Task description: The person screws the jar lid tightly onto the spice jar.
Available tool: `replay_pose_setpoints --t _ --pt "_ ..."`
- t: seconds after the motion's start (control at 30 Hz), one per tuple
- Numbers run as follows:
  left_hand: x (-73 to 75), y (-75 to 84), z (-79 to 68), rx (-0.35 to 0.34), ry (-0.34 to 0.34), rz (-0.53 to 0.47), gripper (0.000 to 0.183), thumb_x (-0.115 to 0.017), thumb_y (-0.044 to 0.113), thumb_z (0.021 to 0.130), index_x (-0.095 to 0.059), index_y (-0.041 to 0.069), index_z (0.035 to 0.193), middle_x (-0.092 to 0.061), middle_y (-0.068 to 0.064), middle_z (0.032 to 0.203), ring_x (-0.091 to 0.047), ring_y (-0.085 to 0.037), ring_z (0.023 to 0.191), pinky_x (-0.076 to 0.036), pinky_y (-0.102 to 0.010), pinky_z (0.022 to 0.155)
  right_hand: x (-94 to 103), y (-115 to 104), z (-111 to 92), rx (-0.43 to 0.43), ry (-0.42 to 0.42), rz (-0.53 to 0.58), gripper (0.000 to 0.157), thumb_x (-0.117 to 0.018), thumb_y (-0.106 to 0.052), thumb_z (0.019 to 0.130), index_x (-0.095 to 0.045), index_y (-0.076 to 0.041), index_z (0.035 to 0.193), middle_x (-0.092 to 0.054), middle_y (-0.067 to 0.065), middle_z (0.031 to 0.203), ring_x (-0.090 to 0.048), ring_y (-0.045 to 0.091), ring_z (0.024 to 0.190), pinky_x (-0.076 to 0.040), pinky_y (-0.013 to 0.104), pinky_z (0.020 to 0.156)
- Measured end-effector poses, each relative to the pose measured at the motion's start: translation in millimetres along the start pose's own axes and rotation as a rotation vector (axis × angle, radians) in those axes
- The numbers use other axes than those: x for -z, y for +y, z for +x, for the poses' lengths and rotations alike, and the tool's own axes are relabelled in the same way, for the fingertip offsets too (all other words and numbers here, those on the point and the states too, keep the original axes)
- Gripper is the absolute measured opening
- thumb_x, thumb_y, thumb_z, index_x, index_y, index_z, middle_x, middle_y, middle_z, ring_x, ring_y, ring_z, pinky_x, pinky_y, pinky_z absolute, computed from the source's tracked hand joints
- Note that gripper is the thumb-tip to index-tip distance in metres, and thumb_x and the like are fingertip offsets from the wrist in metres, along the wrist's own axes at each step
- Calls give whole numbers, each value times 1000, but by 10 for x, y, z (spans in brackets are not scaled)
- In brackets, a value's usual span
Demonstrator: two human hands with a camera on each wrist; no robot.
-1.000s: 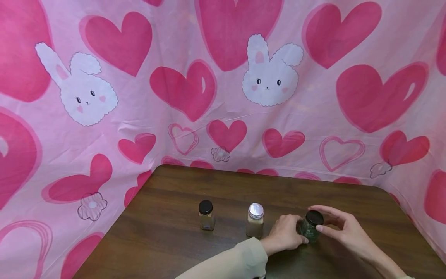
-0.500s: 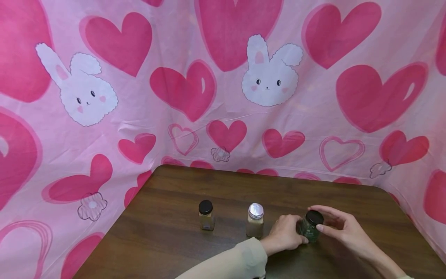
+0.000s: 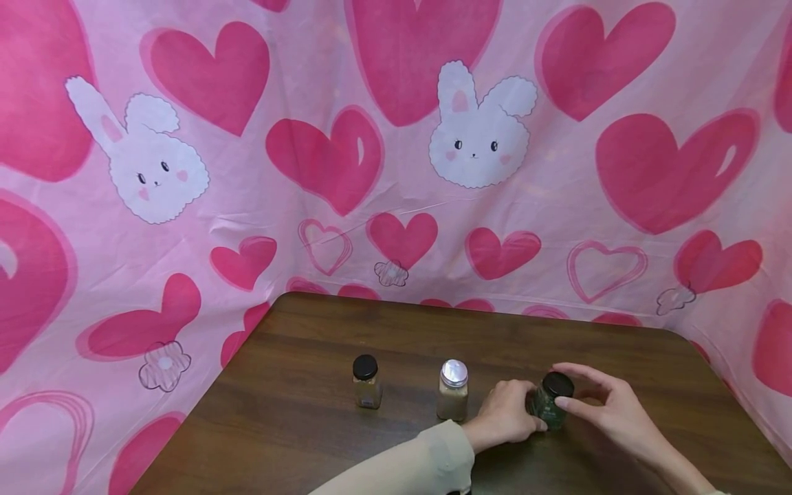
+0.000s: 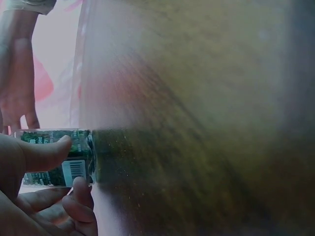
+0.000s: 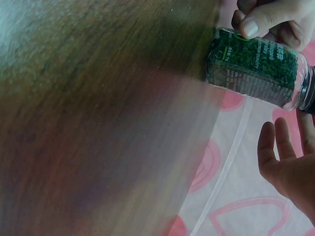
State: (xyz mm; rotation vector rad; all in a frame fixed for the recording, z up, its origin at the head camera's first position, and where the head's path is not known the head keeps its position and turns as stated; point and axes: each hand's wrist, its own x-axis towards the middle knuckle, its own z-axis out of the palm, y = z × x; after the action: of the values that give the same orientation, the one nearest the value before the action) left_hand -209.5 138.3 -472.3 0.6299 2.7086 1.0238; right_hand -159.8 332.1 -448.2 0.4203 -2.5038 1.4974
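Observation:
A clear glass jar of dark green dried herb flakes (image 5: 256, 64) stands at the right of the table under a black screw lid (image 3: 557, 385). My left hand (image 3: 509, 411) grips the jar's body from the left, low down. In the left wrist view its thumb (image 4: 47, 153) lies across the printed label. My right hand (image 3: 609, 409) pinches the lid's rim between the thumb in front and fingers behind. In the right wrist view, the other fingers of that right hand (image 5: 290, 157) stay apart from the glass.
To the left of my left hand stands a spice jar with a silver-white top (image 3: 454, 390). Farther left is a jar with a black lid (image 3: 366, 382). Both are upright on the brown wooden table (image 3: 297, 440). A pink heart-patterned cloth (image 3: 408, 179) hangs round the back and sides.
My right thumb has shifted slightly left along the lid's rim, and the right hand a little with it. The left hand and all jars keep their places.

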Motion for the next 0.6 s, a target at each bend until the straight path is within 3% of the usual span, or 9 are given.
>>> replay_pose_setpoints --t 0.23,0.43,0.6 --pt "7 7 -4 3 4 9 47 -98 24 75 -77 22 117 -71 13 99 -62 -2 88 -52 -26 77 -34 -8 14 22 42 -62 46 -83 -4 90 -70 -7 133 -72 -4 119 -70 16 88 -57 31 68" --pt "2 8 -6 -2 7 15 46 -98 23 75 -77 23 116 -70 15 97 -62 -2 87 -51 -26 76 -82 -31 41 83 68 -127 47 -87 -6 87 -72 -8 131 -71 3 115 -67 10 95 -54 23 76" --pt "6 5 -8 -9 13 20 45 -98 23 75 -78 23 115 -70 15 95 -62 -1 86 -51 -25 75 -113 -33 55 76 77 -153 48 -89 -9 85 -73 -9 131 -68 2 112 -63 6 96 -52 21 77"
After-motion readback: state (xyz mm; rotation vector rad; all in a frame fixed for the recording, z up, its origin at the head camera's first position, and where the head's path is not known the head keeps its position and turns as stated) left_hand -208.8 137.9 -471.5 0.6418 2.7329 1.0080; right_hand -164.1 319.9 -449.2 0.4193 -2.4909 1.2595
